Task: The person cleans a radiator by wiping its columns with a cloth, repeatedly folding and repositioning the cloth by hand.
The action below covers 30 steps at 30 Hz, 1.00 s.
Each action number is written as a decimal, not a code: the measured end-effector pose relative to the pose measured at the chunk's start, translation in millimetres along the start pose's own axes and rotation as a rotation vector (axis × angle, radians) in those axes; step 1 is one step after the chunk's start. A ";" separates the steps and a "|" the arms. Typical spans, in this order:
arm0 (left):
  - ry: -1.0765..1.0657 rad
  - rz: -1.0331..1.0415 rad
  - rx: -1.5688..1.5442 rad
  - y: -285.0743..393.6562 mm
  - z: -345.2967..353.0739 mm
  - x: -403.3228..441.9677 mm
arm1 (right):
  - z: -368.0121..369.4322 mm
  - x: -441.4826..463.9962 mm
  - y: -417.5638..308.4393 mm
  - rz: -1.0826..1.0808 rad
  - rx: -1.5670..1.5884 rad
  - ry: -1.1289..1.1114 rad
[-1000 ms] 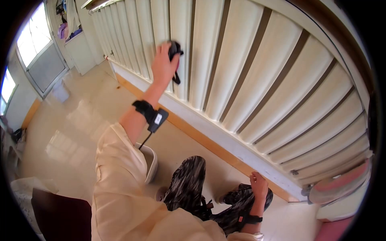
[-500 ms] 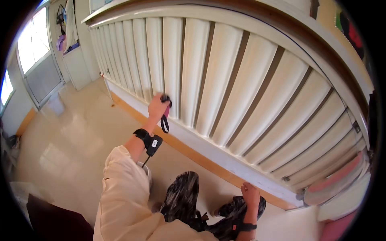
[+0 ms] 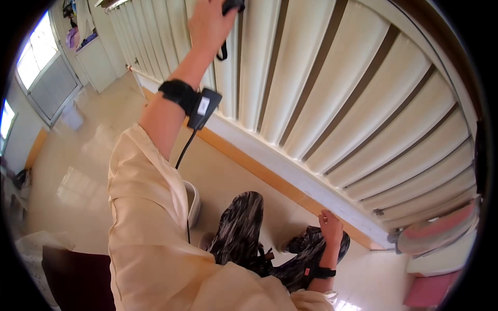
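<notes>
The black hand-held tool (image 3: pixel 233 6) sits at the top edge of my view, in front of the white ribbed radiator (image 3: pixel 306 78) and partly cropped, so I can't name it more closely. The left hand (image 3: pixel 210 26) has it in a narrow grip, fingers wrapped around it; I can't tell how firm the hold is or whether the tool presses on the metal. Its strap loop (image 3: pixel 223 52) hangs below, close to the ribs. My first worry is that loop: it could catch in a dark gap between columns and tug the tool out of the fingers. The long reach could weaken the hold too, and a drop from there could end on the floor (image 3: pixel 129 150).

On the same forearm, the black wristband (image 3: pixel 178 97) carries a sensor module (image 3: pixel 206 106) that sticks out toward the radiator; a knock against a rib could twist it. From it the cable (image 3: pixel 184 150) runs down past the bin (image 3: pixel 194 207), and I judge it could snag on the rim or pull taut.

The right hand (image 3: pixel 330 225) is low, near the camouflage trousers (image 3: pixel 238 228), fingers curled; whether anything is inside I can't tell. It isn't bracing against the radiator, so overreaching could cost balance.
</notes>
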State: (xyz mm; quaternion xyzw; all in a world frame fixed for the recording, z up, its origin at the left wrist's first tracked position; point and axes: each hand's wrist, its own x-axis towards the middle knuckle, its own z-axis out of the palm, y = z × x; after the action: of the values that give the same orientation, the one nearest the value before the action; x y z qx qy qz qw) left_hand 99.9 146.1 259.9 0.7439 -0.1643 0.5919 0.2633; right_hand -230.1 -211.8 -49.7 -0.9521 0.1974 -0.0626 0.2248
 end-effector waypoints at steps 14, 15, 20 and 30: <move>-0.603 -0.293 0.034 -49.2 20.8 -284.3 | -5.0 -3.2 3.3 -0.046 -0.009 0.025; -0.681 -0.336 0.053 -44.7 17.4 -286.0 | -4.3 -3.4 2.9 -0.043 -0.024 0.012; -1.026 -0.814 -0.462 -70.2 25.0 -272.3 | -1.7 -7.2 7.4 -0.050 -0.126 -0.038; -1.240 -1.509 -1.588 106.9 -57.4 -272.6 | -12.3 12.5 -73.2 -0.139 1.284 -0.543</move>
State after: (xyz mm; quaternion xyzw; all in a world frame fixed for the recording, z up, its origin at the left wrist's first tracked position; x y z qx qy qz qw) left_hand -72.1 75.2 26.6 0.4416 -0.1047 -0.4159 0.7881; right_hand -195.9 -161.8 -5.2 -0.6232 -0.0030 0.0589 0.7798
